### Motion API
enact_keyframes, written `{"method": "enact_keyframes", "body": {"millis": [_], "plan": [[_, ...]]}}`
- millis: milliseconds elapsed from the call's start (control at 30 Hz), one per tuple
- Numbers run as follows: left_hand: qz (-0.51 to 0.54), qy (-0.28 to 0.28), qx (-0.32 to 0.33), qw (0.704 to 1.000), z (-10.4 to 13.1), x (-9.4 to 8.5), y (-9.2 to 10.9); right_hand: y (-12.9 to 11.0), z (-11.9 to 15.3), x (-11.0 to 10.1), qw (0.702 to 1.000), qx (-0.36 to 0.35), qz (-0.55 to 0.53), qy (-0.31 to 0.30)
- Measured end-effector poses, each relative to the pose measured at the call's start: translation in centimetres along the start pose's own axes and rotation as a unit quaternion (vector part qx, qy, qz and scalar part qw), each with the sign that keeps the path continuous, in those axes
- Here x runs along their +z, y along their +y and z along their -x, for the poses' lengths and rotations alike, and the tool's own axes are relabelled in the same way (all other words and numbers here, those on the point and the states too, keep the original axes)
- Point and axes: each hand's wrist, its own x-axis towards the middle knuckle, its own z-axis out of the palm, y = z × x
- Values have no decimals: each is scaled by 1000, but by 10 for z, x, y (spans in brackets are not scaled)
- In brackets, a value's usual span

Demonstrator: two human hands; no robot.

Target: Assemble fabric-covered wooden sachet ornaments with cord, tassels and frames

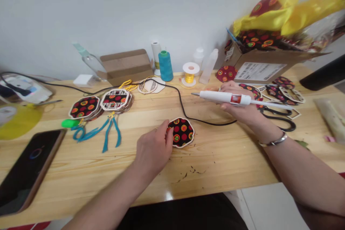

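The left hand's [153,145] thumb and fingers pinch the left edge of a scalloped patterned piece [184,133], which lies near the middle of the wooden table [207,172], dark fabric up within a pale rim. The right hand's [235,106] fingers are curled around a white glue gun [217,97], held above the table with its nozzle pointing left, well apart from the piece; its far side is hidden, so the exact grip there is hard to make out. A metal bracelet [275,140] circles the right wrist. Just beside that hand are black-handled scissors [289,125] and more patterned cut-outs [283,95]. A black cord [181,101] runs behind the piece. Leftward sit two stacks of similar pieces [84,107] with blue tassels [107,133], then a phone [29,169]. Farther back stand a teal thread cone [165,66], a spool of yellow cord [189,75] and, at right, a filled cardboard box [258,55].
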Motion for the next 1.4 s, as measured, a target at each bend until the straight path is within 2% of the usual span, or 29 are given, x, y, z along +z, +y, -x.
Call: {"method": "enact_keyframes", "body": {"millis": [100,200,267,333,433,767,1400], "plan": [[-3,47,6,999,1,-3,-4,0,0,0,1000,-2,4,2],[43,81,74,993,-1,-6,-10,-1,-1,1,1000,9,3,8],[75,72,124,987,-3,-8,-13,-1,-1,1,1000,9,-1,5],[100,49,144,983,-4,-7,-15,-2,-1,1,1000,4,-3,1],[120,24,145,982,-4,-5,-14,-1,-1,1,1000,-1,-6,3],[102,-5,139,985,-2,-2,-8,-3,-1,0,1000,-25,-3,-16],[93,-21,129,987,-3,0,-5,-2,-1,1,1000,-3,-13,-25]]}}
